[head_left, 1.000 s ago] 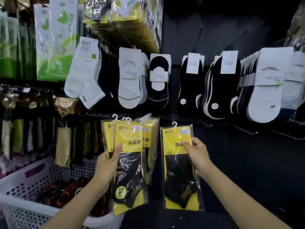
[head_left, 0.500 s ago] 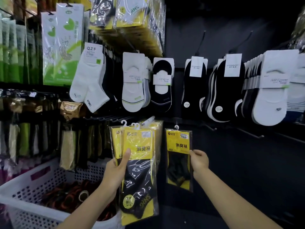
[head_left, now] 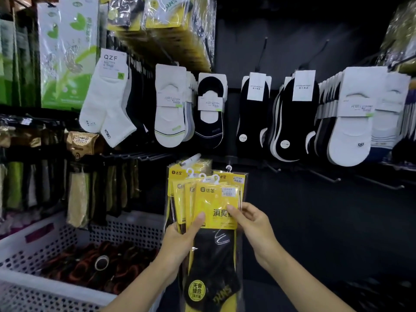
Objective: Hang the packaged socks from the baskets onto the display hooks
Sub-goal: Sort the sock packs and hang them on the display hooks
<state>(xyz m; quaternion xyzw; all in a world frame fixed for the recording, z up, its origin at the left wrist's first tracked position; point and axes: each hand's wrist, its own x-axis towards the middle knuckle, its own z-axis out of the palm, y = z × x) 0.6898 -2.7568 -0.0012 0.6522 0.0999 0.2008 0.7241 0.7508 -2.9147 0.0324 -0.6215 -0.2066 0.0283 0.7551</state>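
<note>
We log the left hand [head_left: 180,242] gripping a bundle of sock packs [head_left: 177,197], fanned out low in the middle of the view. Its thumb [head_left: 199,218] is pressed flat on the yellow card of the front pack [head_left: 216,197], and the other fingers are hidden behind the stack. The right hand [head_left: 255,226] is on the right side and pinches that same front pack at its right edge, thumb on the face and fingers curled by the edge. We cannot tell how far they wrap behind. All packs stand upright, long axis vertical, with white plastic hangers [head_left: 202,176] at the top and sock toes down. The display hook [head_left: 191,159] with the white tip lies just above the bundle and a little to its left. It points out toward us and has yellow packs on it. Bare hooks [head_left: 326,176] stick out to the right, well apart from both hands. The white basket [head_left: 45,230] sits lower left, near the left forearm, and holds dark goods. Our judgement: the right hand is nearer the free edge and is peeling one pack off. That pack must travel up and slightly left so its hanger loop meets the hook tip. The loop is small and the film looks slick, so it could miss or drag a second pack along.
</note>
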